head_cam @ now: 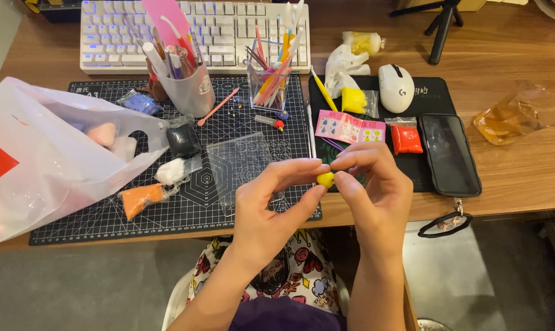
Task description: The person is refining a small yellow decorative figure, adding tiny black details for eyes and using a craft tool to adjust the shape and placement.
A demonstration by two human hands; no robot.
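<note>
Both hands meet above the near edge of the surface [522, 178], pinching a small yellow lump of clay [325, 179] between them. The left hand [276, 205] closes its thumb and forefinger on the lump from the left, and the right hand [375, 184] closes its fingertips on it from the right, so the clay sits held in the air between the two, just over the front edge of the cutting mat [185, 202] (the dark gridded one).

On the mat lie an orange piece of clay in a wrapper [141, 199], a white piece [170, 170] and a black piece [183, 141], all left of the hands. A clear plastic sheet [237, 165] lies just beyond the left hand. Farther back stand a grey cup of tools [188, 89] and a clear holder of coloured sticks [268, 79], with a white keyboard [194, 30] behind them.

A white plastic bag [50, 153] covers the mat's left part. To the right, a black pad [427, 92] carries a white mouse [395, 87], a yellow packet [354, 100], a red packet [406, 139], a pink card [349, 127] and a dark phone [452, 153]. A crumpled amber wrapper [519, 115], possibly cellophane, lies at the far right
</note>
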